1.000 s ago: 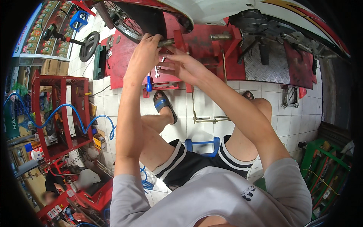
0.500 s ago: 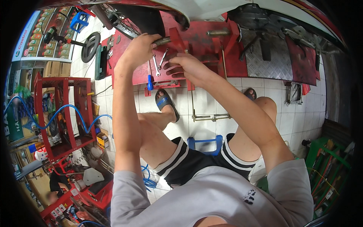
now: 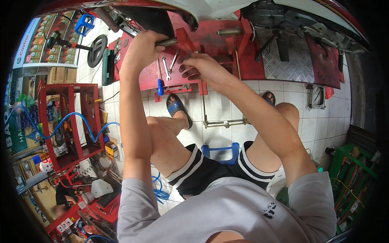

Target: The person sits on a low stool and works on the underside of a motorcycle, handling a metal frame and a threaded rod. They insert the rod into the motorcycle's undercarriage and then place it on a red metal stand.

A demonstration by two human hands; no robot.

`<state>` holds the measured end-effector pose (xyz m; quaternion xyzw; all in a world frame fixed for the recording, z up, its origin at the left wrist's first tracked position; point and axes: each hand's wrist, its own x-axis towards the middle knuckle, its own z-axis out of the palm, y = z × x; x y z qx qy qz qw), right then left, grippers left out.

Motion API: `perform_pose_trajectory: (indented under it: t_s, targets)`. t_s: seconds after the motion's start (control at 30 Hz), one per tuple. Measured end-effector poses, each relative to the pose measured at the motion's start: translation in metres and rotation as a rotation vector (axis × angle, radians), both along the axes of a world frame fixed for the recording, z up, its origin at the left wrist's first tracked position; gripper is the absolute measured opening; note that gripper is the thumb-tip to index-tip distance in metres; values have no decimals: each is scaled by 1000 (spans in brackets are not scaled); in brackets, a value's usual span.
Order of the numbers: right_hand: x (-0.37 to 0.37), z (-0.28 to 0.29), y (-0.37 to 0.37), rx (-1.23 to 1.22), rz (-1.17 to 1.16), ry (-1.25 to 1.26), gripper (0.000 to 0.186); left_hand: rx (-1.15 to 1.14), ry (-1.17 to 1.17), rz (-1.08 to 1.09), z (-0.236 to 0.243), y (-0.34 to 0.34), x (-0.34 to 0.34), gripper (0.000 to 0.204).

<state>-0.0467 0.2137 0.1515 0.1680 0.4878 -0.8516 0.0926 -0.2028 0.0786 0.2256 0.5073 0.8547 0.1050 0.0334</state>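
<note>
On a red lift platform [image 3: 148,81], my left hand [image 3: 144,46] grips the end of a threaded metal bolt [image 3: 170,41] set in a red upright bracket [image 3: 184,42], beside a motorcycle wheel. My right hand [image 3: 202,69] is open, fingers loosely bent and darkened, just right of two silver wrenches [image 3: 165,69] lying on the platform. A blue-handled screwdriver [image 3: 159,87] lies left of them. A second threaded bolt [image 3: 227,31] projects from the bracket on the right. A thin metal linkage [image 3: 225,123] extends below the platform onto the tiled floor.
The motorcycle [image 3: 263,16] stands above me. A red metal rack [image 3: 52,121] with a coiled blue hose is at left, a blue stool [image 3: 221,150] between my legs, a green rack [image 3: 344,170] at lower right. A person in dark clothing [image 3: 65,194] shows at lower left.
My left hand has shifted slightly left and up along the threaded bolt. My right hand has drawn back from beside it toward the right and down, uncovering more of the wrenches.
</note>
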Motion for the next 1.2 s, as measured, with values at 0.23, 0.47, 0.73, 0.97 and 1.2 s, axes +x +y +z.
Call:
perform_pose_trajectory:
  t_s: [0.23,0.47,0.73,0.97,1.2]
  targets:
    - [-2,2,-4,-10,28,-12,17,165,-13,63,-9,8,12,31]
    - [-7,2,-9,3,24,-10,19,188,-30,-103,-15,-1,2,35]
    - [-5,-3,-2,22,1,20,23,115,66,11,5,14,18,32]
    - [-5,1,-3,44,-2,17,25,172,143,-46,-15,9,14,30]
    - [-2,5,0,61,4,44,27,153,342,-85,-9,10,14,30]
